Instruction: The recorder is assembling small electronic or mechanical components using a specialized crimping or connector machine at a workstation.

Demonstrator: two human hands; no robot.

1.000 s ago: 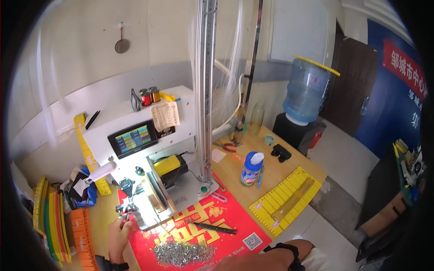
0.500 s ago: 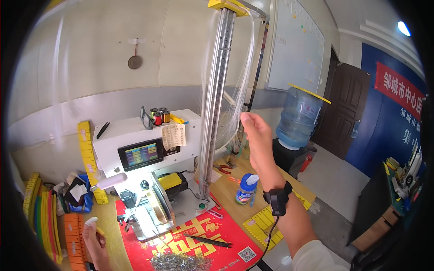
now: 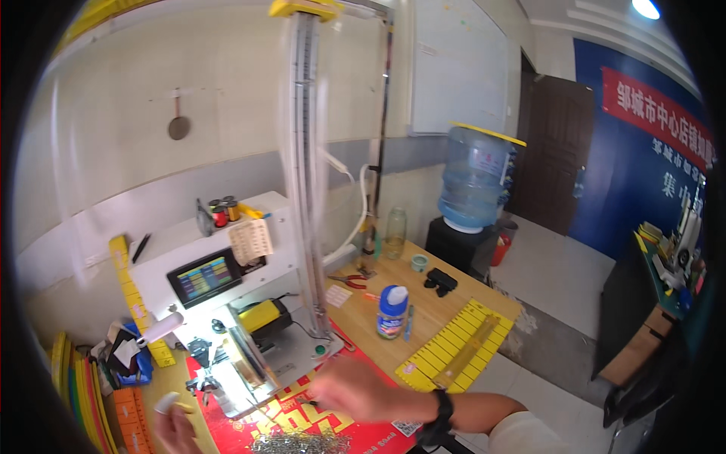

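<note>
A light wooden table (image 3: 446, 303) is spread along the wall, and on its left part a white bench machine (image 3: 225, 296) is set, fitted with a tilted touchscreen (image 3: 204, 277). By its right side a tall metal column (image 3: 305, 151) is mounted. Beyond the table's far right corner a blue water bottle (image 3: 474, 181) is seated on a black dispenser (image 3: 461, 246). In front of the machine, and partly under it, a red printed mat (image 3: 231, 433) is laid. At the table's right edge a yellow ruled board (image 3: 446, 337) is placed.

Above the mat the right hand (image 3: 352, 390) is held, blurred, its fingers drawn in; whether anything is gripped cannot be told. By the mat's left edge the left hand (image 3: 175, 433) is seen half curled, white covering at a fingertip; a hold on anything cannot be made out.

Close below the right hand, a heap of silvery metal pieces (image 3: 302, 443) is piled on the mat. Farther back, a blue-lidded jar (image 3: 392, 314) and red-handled pliers (image 3: 349, 281) are left on the wood.
</note>
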